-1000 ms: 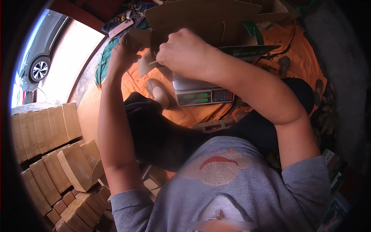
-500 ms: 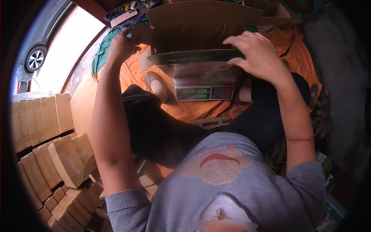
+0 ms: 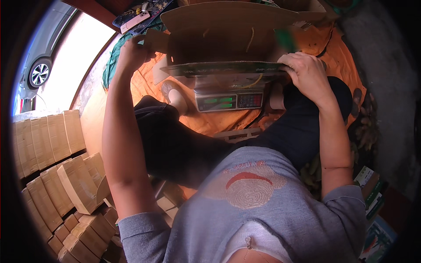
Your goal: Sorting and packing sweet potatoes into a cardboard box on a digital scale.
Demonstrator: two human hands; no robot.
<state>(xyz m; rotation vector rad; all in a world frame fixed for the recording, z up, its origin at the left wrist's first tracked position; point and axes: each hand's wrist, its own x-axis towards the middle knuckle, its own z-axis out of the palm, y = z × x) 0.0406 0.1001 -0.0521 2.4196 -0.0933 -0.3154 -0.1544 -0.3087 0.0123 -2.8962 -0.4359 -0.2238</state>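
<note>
An open cardboard box [image 3: 215, 46], brown inside and green on its outer near side, stands on a digital scale [image 3: 229, 102] with lit green displays. Its flaps are spread outward, and a cord handle [image 3: 250, 40] hangs on the far inner wall. At the box's left, my left hand [image 3: 133, 53] is closed at the edge of the left flap [image 3: 156, 40]. My right hand [image 3: 307, 72] pinches the near flap's right end, thumb under the edge and fingers curled above. Contents at the bottom of the box are hidden by the near wall.
Flat brown cartons [image 3: 41, 136] stand in rows at the left. A phone [image 3: 135, 22] lies on a patterned item at the upper left. Orange sheeting [image 3: 219, 125] covers the floor. Root-like produce [image 3: 366, 127] lies at the right, near green-and-white boxes [image 3: 372, 190].
My right hand has moved right and down, from hovering open over the box to closing on the near flap's end. My left hand has barely shifted at the left flap.
</note>
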